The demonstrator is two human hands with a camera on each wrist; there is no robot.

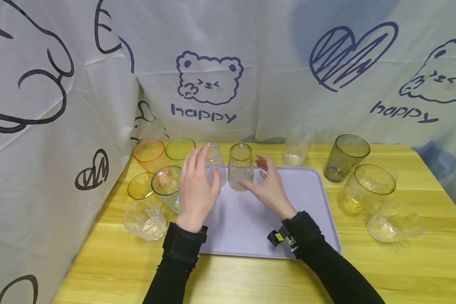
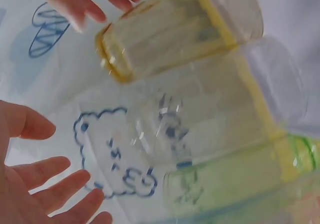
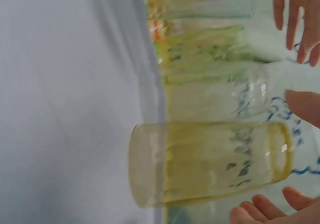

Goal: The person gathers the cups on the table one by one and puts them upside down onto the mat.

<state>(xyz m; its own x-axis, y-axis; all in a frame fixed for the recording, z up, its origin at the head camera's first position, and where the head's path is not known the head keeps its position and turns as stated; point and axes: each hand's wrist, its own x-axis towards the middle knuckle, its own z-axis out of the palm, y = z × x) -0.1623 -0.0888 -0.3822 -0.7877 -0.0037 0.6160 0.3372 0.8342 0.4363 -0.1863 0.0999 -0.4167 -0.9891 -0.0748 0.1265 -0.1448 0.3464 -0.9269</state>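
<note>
An amber-tinted glass (image 1: 240, 171) stands upside down near the far edge of a lilac tray (image 1: 243, 228). A clear glass (image 1: 221, 169), also mouth down, stands at its left. My right hand (image 1: 269, 185) is just right of the amber glass, thumb and fingers spread. Its thumb overlaps the glass's lower part in the head view; whether they touch I cannot tell. My left hand (image 1: 198, 183), fingers extended, is in front and left of the clear glass, partly covering it. In the left wrist view the left hand (image 2: 55, 184) holds nothing.
Left of the tray several glasses stand mouth up, among them an orange one (image 1: 149, 154), a green one (image 1: 179, 147) and a clear one (image 1: 146, 221). To the right are a tall clear glass (image 1: 298, 145), a dark grey one (image 1: 346, 158) and others. A printed cloth (image 1: 273, 101) hangs behind.
</note>
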